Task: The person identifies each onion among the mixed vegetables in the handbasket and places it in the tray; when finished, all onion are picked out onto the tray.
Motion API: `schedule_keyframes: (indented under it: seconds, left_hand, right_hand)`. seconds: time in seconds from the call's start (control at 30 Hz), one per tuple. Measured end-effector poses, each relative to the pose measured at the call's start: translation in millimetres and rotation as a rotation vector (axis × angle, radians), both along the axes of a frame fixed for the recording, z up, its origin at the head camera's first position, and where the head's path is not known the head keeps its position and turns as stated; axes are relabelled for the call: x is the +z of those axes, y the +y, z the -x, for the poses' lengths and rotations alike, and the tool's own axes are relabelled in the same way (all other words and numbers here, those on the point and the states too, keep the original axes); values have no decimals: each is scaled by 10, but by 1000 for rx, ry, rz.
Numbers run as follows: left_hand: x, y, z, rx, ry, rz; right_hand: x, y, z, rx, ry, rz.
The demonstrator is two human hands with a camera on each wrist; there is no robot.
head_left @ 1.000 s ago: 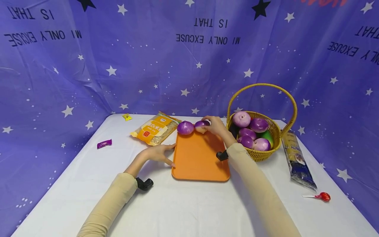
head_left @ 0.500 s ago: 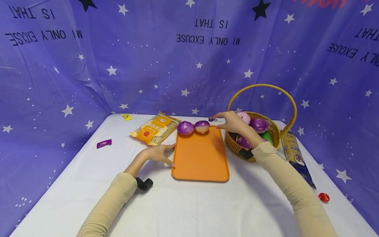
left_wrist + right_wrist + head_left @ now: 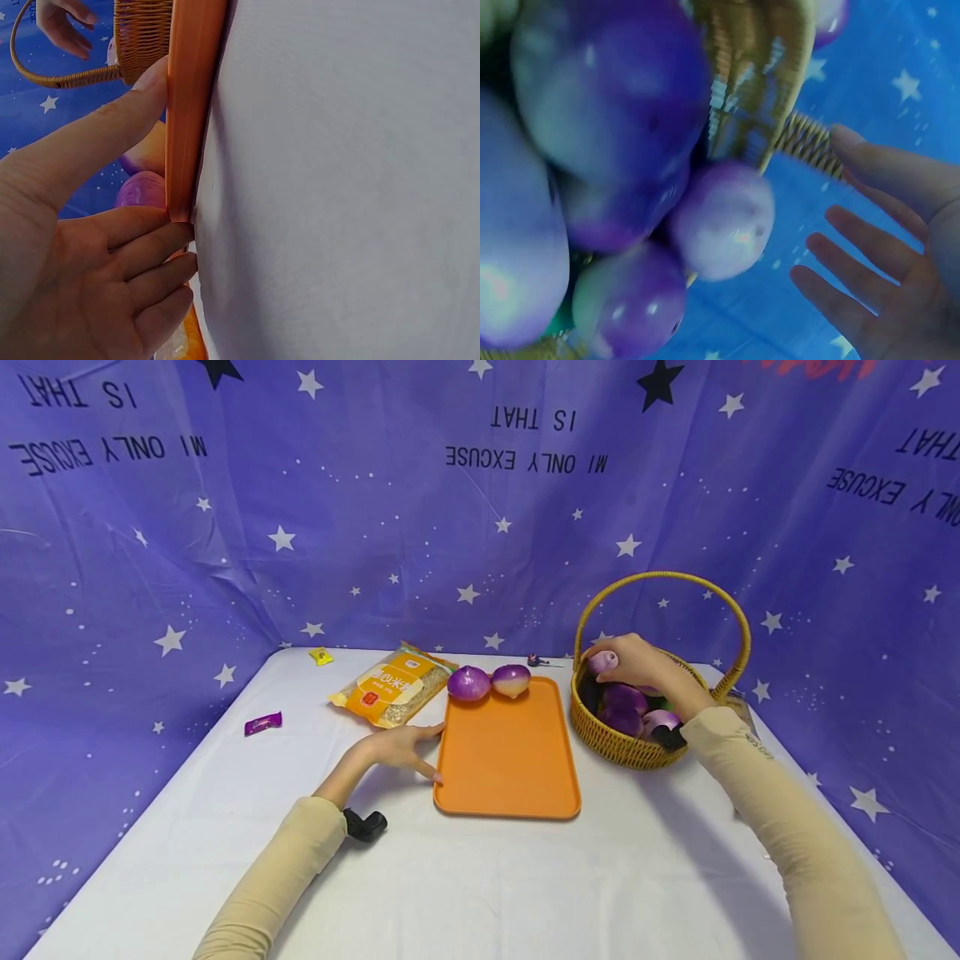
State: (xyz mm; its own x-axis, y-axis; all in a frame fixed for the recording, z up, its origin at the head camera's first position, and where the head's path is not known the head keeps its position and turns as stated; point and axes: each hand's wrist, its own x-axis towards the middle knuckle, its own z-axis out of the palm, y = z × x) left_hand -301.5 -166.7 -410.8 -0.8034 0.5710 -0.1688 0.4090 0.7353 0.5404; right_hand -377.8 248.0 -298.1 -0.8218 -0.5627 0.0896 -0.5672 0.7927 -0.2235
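My left hand (image 3: 397, 750) touches the left rim of an orange tray (image 3: 508, 764), thumb and fingers spread along its side. Two onions stand side by side at the tray's far end: a purple onion (image 3: 469, 684) and a purple-and-cream onion (image 3: 512, 681). Over the wicker basket (image 3: 626, 753) is my right hand (image 3: 636, 662), beside a pale purple onion (image 3: 602, 662) that it partly hides. In the right wrist view, the fingers of that hand (image 3: 892, 270) are extended, with nothing between them; several onions (image 3: 630, 300) crowd the basket.
Left of the tray lies a yellow-orange grain bag (image 3: 390, 685). A purple-wrapped candy (image 3: 263, 724) and a yellow candy (image 3: 321, 656) sit further left. A dark lollipop (image 3: 536, 660) is behind the tray. The basket's tall handle (image 3: 663, 574) arches over the right hand.
My right hand has let go of the purple-and-cream onion on the tray and moved right to the basket, uncovering the dark lollipop. My left hand has stayed at the tray.
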Motion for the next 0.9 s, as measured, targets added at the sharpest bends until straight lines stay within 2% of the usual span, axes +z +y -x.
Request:
schedule_keyframes:
  seconds: [0.17,0.43,0.57,0.9]
  left_hand:
    - [-5,5,7,-4,5,9]
    - [-18,4,33,12,-8,14]
    - [-14,5,31,8,-8,17]
    - [-13,8,35,12,-13,16]
  right_hand:
    - [38,134,136,-35,-37,-36]
    - [-14,283,335,-120,-85,-24]
    - [-58,322,394,-158,-108,-8]
    - [-164,326,485,-186,-111,-65]
